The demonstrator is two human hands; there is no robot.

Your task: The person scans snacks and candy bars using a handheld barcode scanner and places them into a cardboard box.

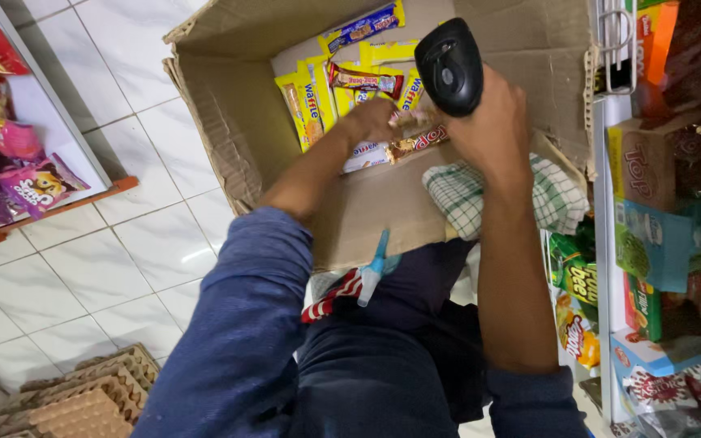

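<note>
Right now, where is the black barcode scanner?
The black barcode scanner is in the right hand, upper centre-right, above the cardboard box of snack packets.

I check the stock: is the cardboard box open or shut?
Open. The box has its flaps spread, and snack packs show inside, where the left hand reaches.

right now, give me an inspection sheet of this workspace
surface: white tiled floor; open cardboard box in front of the person
job's things: black handheld scanner; yellow wafer packs and a brown bar in the box
clutter: checked cloth on the box flap, egg trays on the floor
grip: right hand closed on the scanner; left hand reaches into the box, on the bar
cables: nothing seen
surroundings: snack shelves at right, snack bags at left
</note>
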